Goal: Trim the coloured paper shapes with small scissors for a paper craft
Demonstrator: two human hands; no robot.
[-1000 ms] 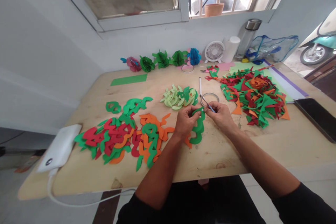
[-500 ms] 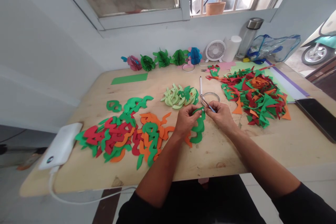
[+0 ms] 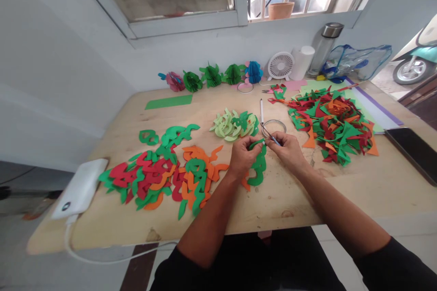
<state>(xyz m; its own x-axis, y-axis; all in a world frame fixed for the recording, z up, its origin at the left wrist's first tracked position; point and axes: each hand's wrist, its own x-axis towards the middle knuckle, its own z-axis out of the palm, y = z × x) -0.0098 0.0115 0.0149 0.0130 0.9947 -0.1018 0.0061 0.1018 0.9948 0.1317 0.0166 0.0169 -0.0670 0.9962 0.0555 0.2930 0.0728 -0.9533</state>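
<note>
Left hand (image 3: 241, 153) pinched curved green paper (image 3: 260, 168) | right hand (image 3: 286, 146), blue-handled metal tool (image 3: 275, 141) | rightward beyond: blue-trimmed clear plastic bag (image 3: 367, 64), contents blurred

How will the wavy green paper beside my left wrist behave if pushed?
The wavy green paper would likely flex easily, looking thin and narrow. Probably light, too: it seems flat sheet material. The orange piece might drag along, as they appear to touch.

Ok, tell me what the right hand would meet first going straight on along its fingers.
Most likely the green paper pinched in the left hand, just beyond the right hand; depth is unclear there, so they may be touching.
</note>
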